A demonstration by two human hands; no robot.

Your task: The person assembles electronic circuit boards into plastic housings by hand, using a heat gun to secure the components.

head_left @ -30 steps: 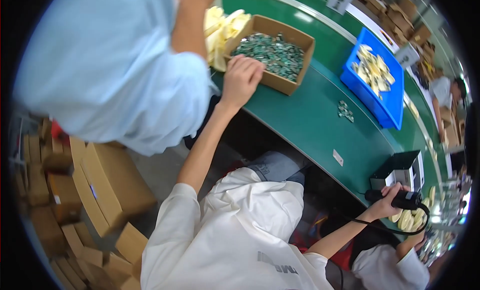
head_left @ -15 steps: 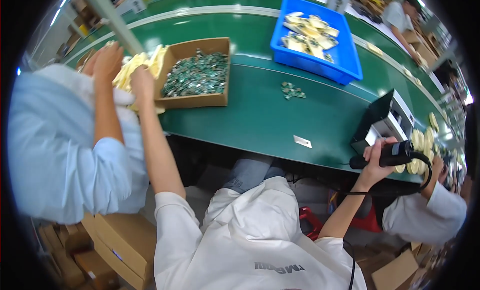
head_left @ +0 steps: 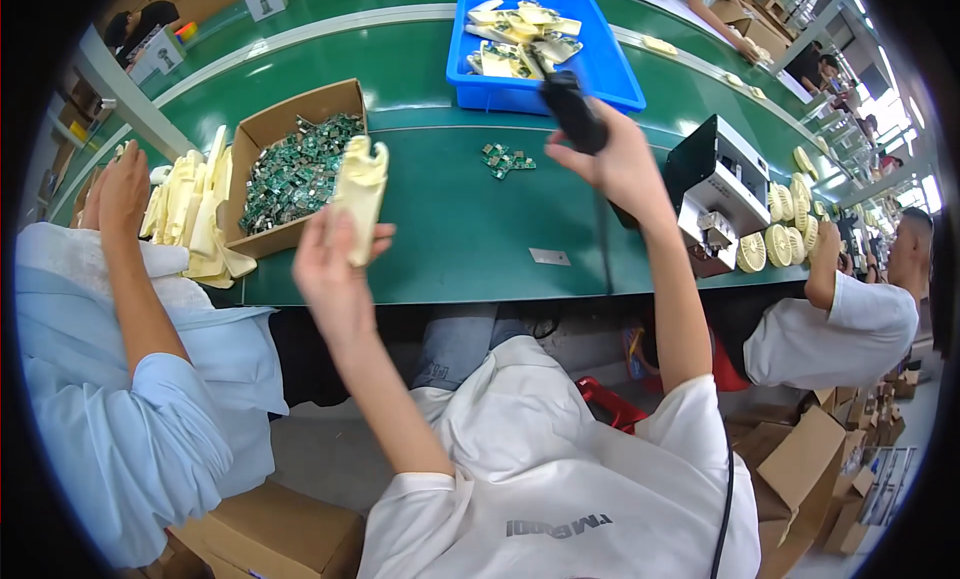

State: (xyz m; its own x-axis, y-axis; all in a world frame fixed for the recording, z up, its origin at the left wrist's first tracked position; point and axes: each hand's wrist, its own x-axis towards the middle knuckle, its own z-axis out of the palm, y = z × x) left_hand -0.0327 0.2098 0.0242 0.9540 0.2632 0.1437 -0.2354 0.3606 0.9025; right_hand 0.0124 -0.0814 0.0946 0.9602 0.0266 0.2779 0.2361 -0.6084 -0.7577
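My left hand [head_left: 332, 269] holds up a long cream plastic casing [head_left: 361, 189] above the green worktable, just right of a cardboard box. My right hand [head_left: 630, 164] is wrapped round a black corded electric screwdriver [head_left: 574, 111], its tip pointing up and left, in front of the blue tray [head_left: 612, 87]. More cream casings [head_left: 520, 24], some with green boards, lie in that tray. Small green circuit boards [head_left: 300, 169] fill the cardboard box [head_left: 275, 241]. A little heap of boards [head_left: 507, 161] lies on the table between my hands.
A black and silver machine [head_left: 715, 174] stands at right, beside round cream parts [head_left: 782, 244]. A small pale tag [head_left: 549, 257] lies near the table's front edge. Stacked cream casings [head_left: 205, 209] sit left of the box, by a co-worker in light blue [head_left: 140, 409].
My left hand has come from the casing stack with one cream casing. My right hand has carried the screwdriver from beside the machine up and left towards the blue tray. The view has shifted.
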